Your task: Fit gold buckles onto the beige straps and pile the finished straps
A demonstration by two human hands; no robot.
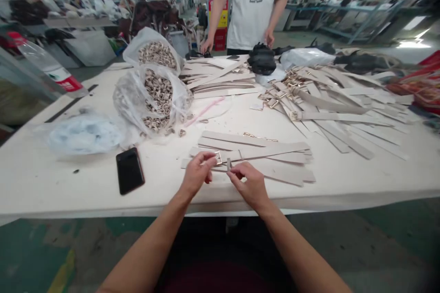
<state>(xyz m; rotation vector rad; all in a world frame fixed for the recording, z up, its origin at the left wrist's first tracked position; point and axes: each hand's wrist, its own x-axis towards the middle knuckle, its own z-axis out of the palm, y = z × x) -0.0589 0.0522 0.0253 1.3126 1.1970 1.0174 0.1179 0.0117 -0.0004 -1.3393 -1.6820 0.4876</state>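
Observation:
Above the near edge of the table, my left hand point(198, 171) pinches a gold-coloured metal buckle point(218, 158) between thumb and fingers. Just to its right, my right hand point(250, 184) grips a small grey-beige strap loop point(228, 163) by its fingertips. Loop and buckle are a small gap apart. Behind both hands lies a stack of flat beige straps point(285, 170). A few loose gold buckles point(259, 137) rest at the back of that stack.
Two clear bags of curled loops point(158, 94) stand left of centre. A phone point(129, 170) and a bottle point(65, 75) are at left. Buckled straps point(330, 110) heap up at right. Across the table point(92, 187) stands a person point(256, 4) beside a black bundle point(261, 58).

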